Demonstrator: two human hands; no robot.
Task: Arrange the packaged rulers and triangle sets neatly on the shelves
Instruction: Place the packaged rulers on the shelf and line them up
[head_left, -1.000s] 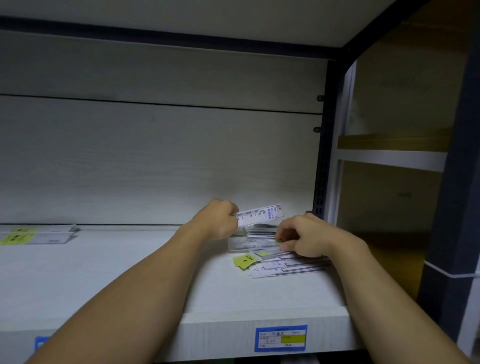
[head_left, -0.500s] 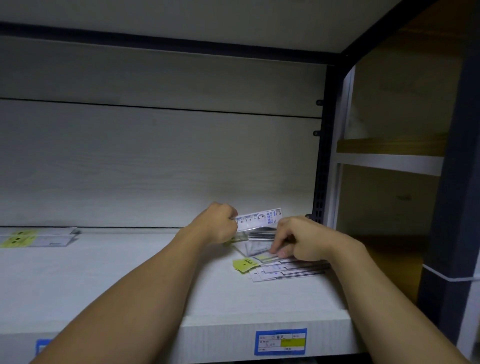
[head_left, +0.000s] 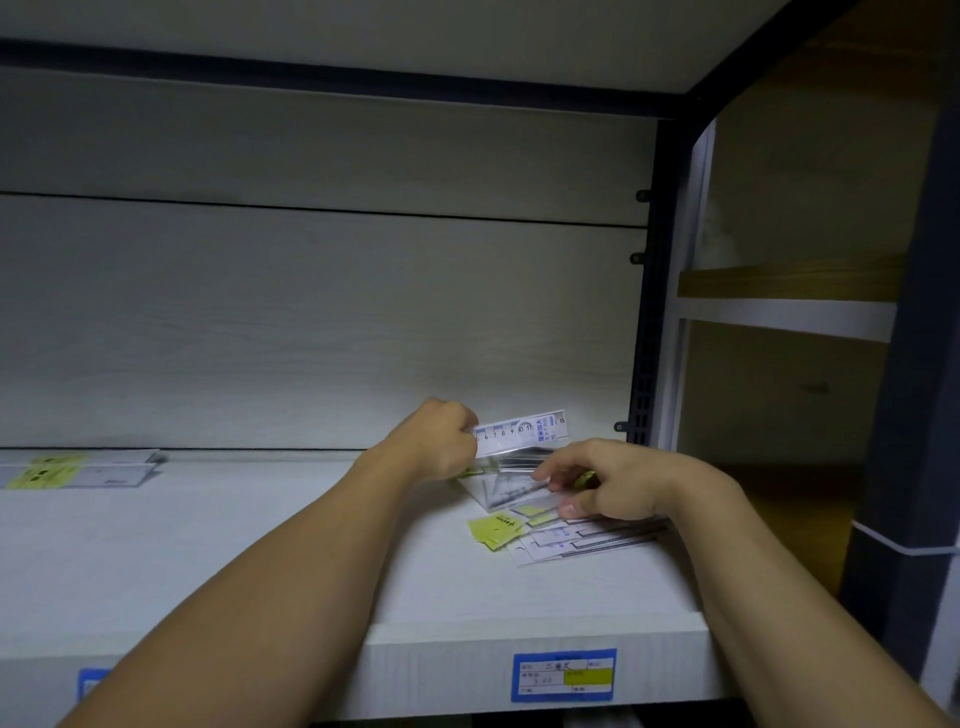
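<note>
My left hand (head_left: 441, 441) is closed on a white packaged ruler (head_left: 522, 430). My right hand (head_left: 608, 486) pinches clear triangle packs (head_left: 511, 488) at 3 o'clock on the white shelf (head_left: 234, 561). They look slippery and could slide apart.

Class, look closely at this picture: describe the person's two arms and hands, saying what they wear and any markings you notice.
Both forearms are bare from the bottom edge of the view up to the wrists: no sleeves show. The left hand and right hand wear no gloves. No watch, bracelet or ring is visible, and no markings show.
</note>
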